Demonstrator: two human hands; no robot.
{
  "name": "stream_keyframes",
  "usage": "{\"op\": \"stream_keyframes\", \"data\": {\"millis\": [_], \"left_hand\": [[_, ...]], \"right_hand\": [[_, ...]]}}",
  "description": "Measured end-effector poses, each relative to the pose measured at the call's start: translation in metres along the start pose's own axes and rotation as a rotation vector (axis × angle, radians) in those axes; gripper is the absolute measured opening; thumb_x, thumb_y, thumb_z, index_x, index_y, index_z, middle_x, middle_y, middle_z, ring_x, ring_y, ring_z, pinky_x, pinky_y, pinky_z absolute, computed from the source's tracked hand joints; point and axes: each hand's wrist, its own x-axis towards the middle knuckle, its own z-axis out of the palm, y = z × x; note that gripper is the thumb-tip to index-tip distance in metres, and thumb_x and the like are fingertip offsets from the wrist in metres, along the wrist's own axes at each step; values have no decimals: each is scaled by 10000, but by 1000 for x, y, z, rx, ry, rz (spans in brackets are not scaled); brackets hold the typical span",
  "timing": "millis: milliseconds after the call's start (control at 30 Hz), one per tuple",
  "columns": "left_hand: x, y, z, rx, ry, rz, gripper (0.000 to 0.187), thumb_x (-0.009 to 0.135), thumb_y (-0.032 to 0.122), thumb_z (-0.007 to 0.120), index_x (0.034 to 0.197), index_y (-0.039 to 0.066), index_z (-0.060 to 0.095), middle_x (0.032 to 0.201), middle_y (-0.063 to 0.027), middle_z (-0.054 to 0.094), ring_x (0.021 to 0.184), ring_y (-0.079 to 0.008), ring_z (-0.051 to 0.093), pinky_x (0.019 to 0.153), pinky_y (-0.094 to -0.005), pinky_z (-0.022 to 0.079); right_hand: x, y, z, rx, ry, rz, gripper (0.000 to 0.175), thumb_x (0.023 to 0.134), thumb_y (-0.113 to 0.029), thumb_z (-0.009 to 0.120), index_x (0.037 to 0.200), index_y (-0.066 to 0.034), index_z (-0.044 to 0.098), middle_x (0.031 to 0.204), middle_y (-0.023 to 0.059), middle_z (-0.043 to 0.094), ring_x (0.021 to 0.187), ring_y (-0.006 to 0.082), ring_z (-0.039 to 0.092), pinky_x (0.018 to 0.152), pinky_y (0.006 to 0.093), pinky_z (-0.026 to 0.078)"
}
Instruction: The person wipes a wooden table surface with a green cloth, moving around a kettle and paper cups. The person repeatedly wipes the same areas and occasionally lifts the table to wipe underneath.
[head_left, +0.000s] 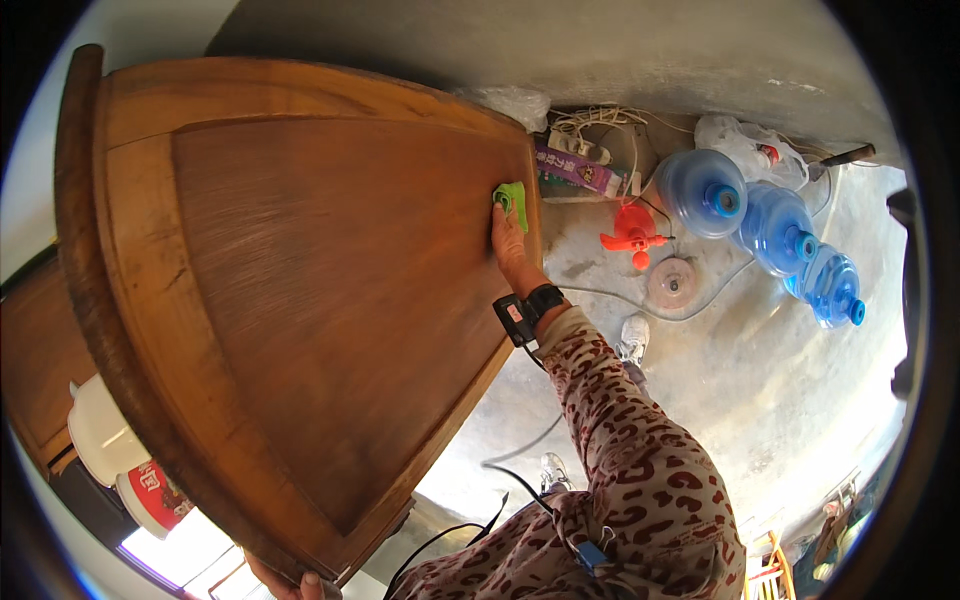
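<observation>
My right hand (508, 234) holds a folded green cloth (511, 201) flat against the brown side panel (337, 285) of a wooden cabinet, close to the panel's narrow lower end. A black strap with a small black device is on that wrist. At the bottom left, partly hidden, my left hand (289, 581) is at the corner of the cabinet's dark rounded edge (142, 390), its thumb showing. A greyish thing lies beside the thumb; its kind and whether the hand grips it cannot be told.
Several blue water jugs (705, 193), a red plastic object (634, 231), a round pinkish disc (672, 283) and a purple box (576, 169) are on the concrete floor. Coiled cables (600, 116) and a power strip (579, 147) lie by the wall. A red-and-white tub (152, 495) stands beyond the cabinet edge.
</observation>
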Motion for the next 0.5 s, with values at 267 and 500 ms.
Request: {"op": "stream_keyframes", "data": {"millis": [267,500], "left_hand": [[33,33,27,214,-102,319,855,871,151,548,1481,5,-33,1542,-188,58,1407,-294,147,1128,-416,167],[44,48,46,287,75,446,768,869,410,532,1466,42,218,1547,-190,122,1433,-326,109,1145,-429,93]], "right_hand": [[-35,-159,19,-34,-122,-245,636,952,-400,434,1400,39,328,1379,304,386,1299,430,337,1067,410,309],[-187,-275,5,-94,-411,-1052,619,823,-196,643,1389,-106,410,1501,165,263,1374,407,237,1101,465,288]]}}
